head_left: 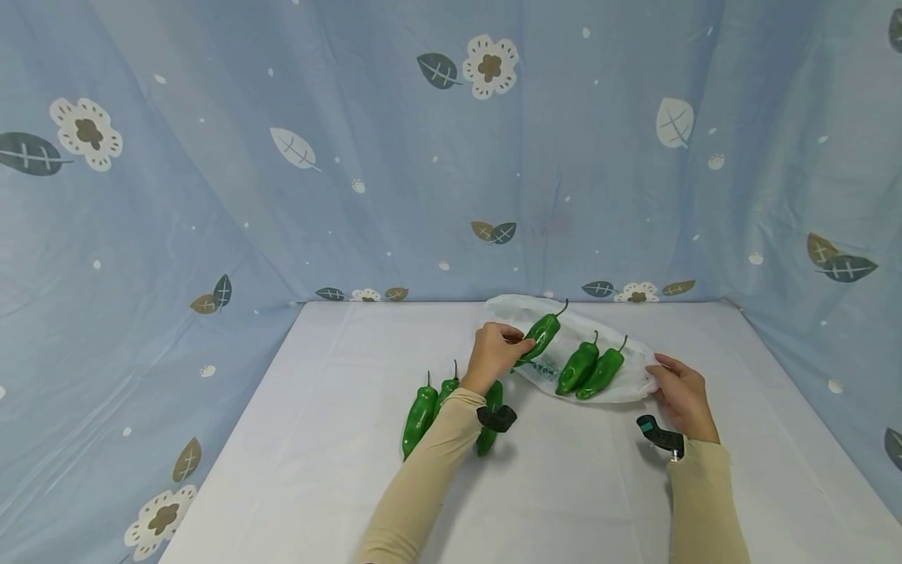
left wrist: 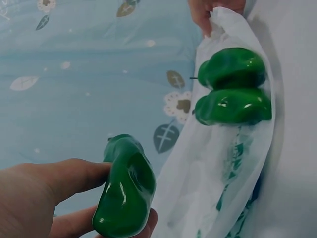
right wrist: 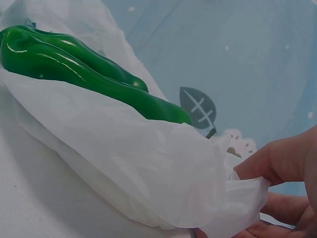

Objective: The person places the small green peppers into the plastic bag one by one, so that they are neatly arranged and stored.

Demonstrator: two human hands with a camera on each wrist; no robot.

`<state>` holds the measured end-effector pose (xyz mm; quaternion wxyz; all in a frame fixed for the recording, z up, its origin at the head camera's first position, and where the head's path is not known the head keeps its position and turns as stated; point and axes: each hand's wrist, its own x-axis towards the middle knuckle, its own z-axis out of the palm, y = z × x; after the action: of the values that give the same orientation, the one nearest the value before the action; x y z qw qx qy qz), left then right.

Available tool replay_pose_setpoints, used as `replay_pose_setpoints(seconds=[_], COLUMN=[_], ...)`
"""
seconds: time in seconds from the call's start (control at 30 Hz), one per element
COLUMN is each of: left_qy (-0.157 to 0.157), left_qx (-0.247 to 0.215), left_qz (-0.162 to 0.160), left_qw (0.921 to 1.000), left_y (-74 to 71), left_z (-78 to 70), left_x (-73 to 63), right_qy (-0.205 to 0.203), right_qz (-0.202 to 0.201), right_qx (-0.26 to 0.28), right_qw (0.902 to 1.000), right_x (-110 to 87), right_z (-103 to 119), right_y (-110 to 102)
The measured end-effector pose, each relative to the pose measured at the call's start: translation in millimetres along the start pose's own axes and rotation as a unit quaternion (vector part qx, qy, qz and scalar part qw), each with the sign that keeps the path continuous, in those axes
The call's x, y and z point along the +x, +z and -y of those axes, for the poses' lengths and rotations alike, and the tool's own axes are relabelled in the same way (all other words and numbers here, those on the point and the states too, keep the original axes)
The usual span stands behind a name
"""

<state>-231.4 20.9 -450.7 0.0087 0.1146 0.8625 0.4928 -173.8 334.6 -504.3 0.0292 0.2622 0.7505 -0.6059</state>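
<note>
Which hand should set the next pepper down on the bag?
Left, most likely. The left hand already pinches a pepper above the bag, beside the two peppers lying on it. The right hand is busy gripping the bag's edge.

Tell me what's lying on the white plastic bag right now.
Two green peppers lie side by side on the white plastic bag. The left hand holds a third pepper over its far end. Whatever is underneath the bag is hidden.
</note>
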Motion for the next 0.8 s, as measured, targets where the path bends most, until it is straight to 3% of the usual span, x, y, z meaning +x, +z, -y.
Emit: replay_pose_setpoints(seconds=[0.8], left_qy=[0.013], left_qx=[0.019], left_qz=[-0.005], left_qw=[0.9997], left_y=[24.2], left_z=[4.5], left_x=[6.4], right_qy=[0.0], right_qz=[-0.001], right_qx=[-0.003], right_qw=[1.0], right_x=[1.7], right_z=[-1.1], right_y=[-0.3])
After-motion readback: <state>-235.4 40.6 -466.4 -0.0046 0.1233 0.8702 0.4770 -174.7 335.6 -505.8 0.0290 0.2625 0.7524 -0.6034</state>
